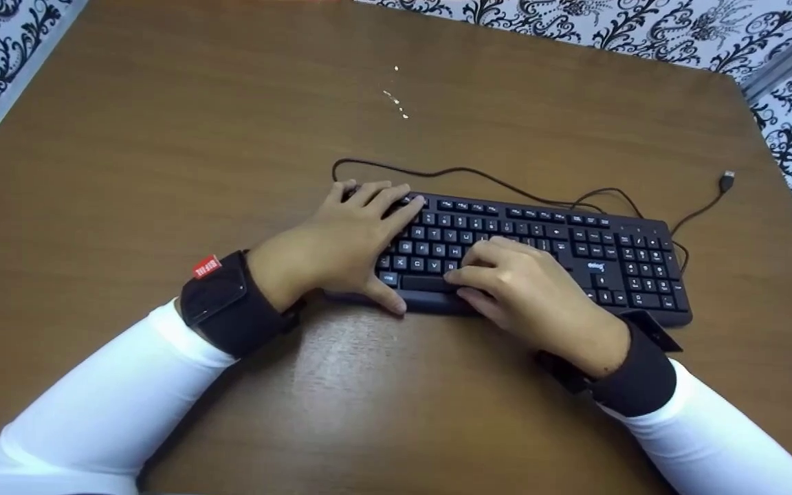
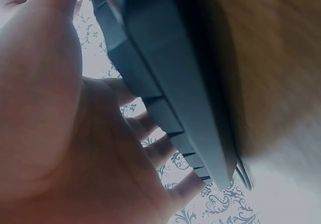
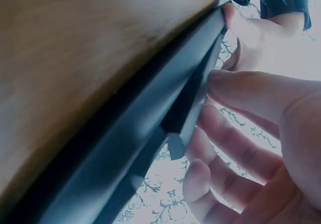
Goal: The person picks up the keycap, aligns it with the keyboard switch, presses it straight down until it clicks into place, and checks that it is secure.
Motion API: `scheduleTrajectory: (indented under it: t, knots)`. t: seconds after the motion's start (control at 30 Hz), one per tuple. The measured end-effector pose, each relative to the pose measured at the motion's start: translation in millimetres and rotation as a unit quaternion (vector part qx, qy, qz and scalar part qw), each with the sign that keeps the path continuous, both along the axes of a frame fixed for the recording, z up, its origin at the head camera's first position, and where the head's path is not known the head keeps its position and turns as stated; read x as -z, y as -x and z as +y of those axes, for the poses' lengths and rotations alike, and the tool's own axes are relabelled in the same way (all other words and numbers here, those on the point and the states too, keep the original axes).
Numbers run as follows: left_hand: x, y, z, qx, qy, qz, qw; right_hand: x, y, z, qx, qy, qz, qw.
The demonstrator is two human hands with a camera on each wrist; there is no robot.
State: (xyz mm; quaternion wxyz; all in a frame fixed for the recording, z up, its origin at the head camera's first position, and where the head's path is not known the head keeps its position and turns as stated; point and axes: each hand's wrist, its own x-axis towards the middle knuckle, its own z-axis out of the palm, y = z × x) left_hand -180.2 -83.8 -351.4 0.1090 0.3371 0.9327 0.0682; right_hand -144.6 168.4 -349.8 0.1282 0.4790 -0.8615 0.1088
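Both hands lie on one black keyboard (image 1: pixel 526 254), which sits right of centre on the brown desk (image 1: pixel 162 172). The left hand (image 1: pixel 341 240) reaches in from the near left, palm down, its fingers spread straight across the keyboard's far left corner and its thumb laid along the near edge. The right hand (image 1: pixel 533 292) comes in from the near right with its fingers loosely bent, the tips resting on keys in the middle rows and the thumb by the space bar. Neither hand grips anything; both rest relaxed on the keys. One black cable (image 1: pixel 478 177) runs from the keyboard's far edge across the desk to a single USB plug (image 1: pixel 728 179) lying loose at the far right. Two dark wrist straps show above two white sleeves.
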Motion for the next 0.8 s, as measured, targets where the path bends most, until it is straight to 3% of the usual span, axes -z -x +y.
scheduleTrajectory:
  t: [0.33,0.8]
  knots:
    - [0.9,-1.5,0.0,0.001,-0.001,0.009,1.0000,-1.3,-2.1,0.0,0.012,0.002,-0.017,1.000]
    - [0.2,0.2,-0.1,0.001,-0.001,0.003,1.0000,-1.7,1.5,-1.5,-0.018,-0.008,-0.031,0.999]
